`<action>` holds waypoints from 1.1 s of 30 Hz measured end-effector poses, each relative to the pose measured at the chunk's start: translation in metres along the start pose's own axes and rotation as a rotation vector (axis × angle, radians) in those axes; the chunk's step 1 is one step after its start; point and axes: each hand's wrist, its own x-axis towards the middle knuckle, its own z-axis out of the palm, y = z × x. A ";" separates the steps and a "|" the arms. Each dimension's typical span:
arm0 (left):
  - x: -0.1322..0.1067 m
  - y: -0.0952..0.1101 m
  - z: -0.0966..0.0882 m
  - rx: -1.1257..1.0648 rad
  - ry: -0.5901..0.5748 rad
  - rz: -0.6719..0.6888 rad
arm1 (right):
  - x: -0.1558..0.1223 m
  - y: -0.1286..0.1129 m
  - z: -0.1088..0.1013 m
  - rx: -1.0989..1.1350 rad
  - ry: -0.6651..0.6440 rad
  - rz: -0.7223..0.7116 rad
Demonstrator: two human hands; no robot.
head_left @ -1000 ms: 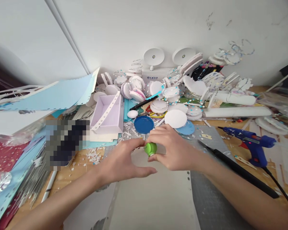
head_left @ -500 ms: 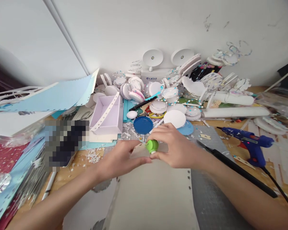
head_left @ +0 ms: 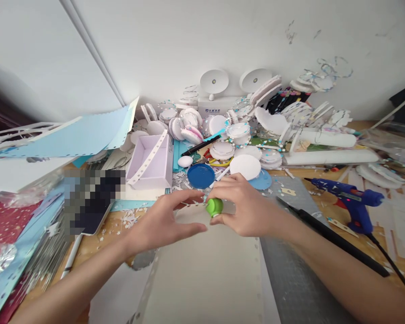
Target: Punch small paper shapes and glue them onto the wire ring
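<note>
Left hand (head_left: 165,218) is at the far left of the cream paper sheet (head_left: 205,274), thumb and fingers spread apart; contact cannot be determined. At the sheet's far edge, green craft punch (head_left: 215,207) is pinched in the right hand (head_left: 249,208); blue glue gun (head_left: 353,198) lies right of the sheet.

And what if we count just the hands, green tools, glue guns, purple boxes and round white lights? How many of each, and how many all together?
Hands: 2
Green tool: 1
Glue gun: 1
Purple box: 1
Round white lights: 2
Total: 7
</note>
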 end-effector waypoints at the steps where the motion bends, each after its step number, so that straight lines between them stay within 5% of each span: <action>1: 0.001 0.002 0.001 -0.022 -0.009 0.018 | 0.000 -0.001 0.001 0.004 0.002 -0.001; 11: 0.009 0.004 0.018 -0.001 0.079 0.075 | 0.000 -0.005 0.007 -0.002 0.029 -0.001; 22: 0.000 -0.001 -0.007 0.100 0.093 0.004 | -0.002 0.003 0.001 -0.036 -0.008 0.014; 29: 0.000 -0.008 -0.006 0.068 0.085 0.011 | -0.001 0.005 0.005 -0.052 -0.009 0.009; 33: -0.002 -0.001 -0.004 0.262 0.129 0.112 | -0.001 0.002 0.007 -0.076 0.005 0.050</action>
